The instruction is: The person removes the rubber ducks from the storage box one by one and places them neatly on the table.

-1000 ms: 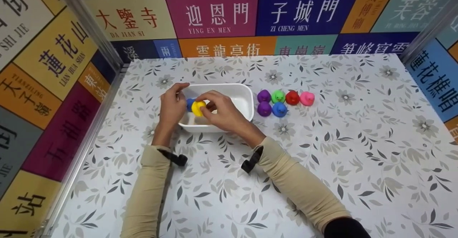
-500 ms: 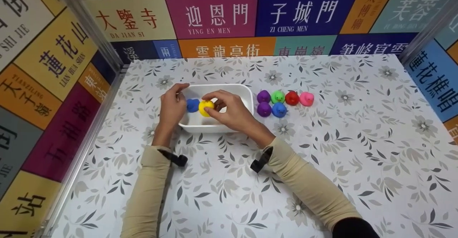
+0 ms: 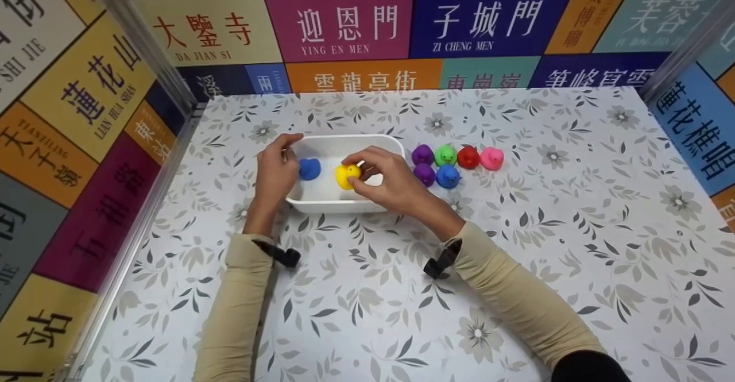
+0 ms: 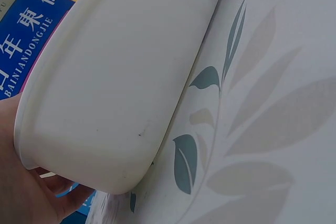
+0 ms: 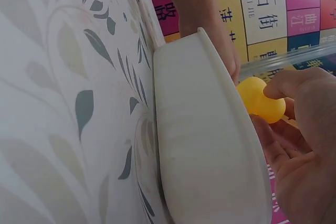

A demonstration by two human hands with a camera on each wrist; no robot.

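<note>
In the head view a white plastic tub (image 3: 344,201) stands on the table. My left hand (image 3: 275,172) grips its left end; in the left wrist view, fingers show curled beneath the rim of the tub (image 4: 121,77). My right hand (image 3: 393,182) pinches a yellow rubber duck (image 3: 345,177) between thumb and fingers, over the middle of the tub. The right wrist view shows this duck (image 5: 257,99) above the rim. A blue rubber duck (image 3: 310,169) sits inside the tub at its left end, partly behind my left hand.
Right of the tub, rubber ducks stand in two short rows: purple (image 3: 422,154), green (image 3: 445,155), red (image 3: 468,157) and pink (image 3: 492,158) behind, another purple (image 3: 424,175) and a blue (image 3: 448,176) in front. Sign-covered panels (image 3: 339,23) border the table (image 3: 517,290).
My right hand has carried the yellow duck rightward from beside the blue duck to the tub's middle, turning it slightly. The blue duck now shows more fully. My left hand stays put.
</note>
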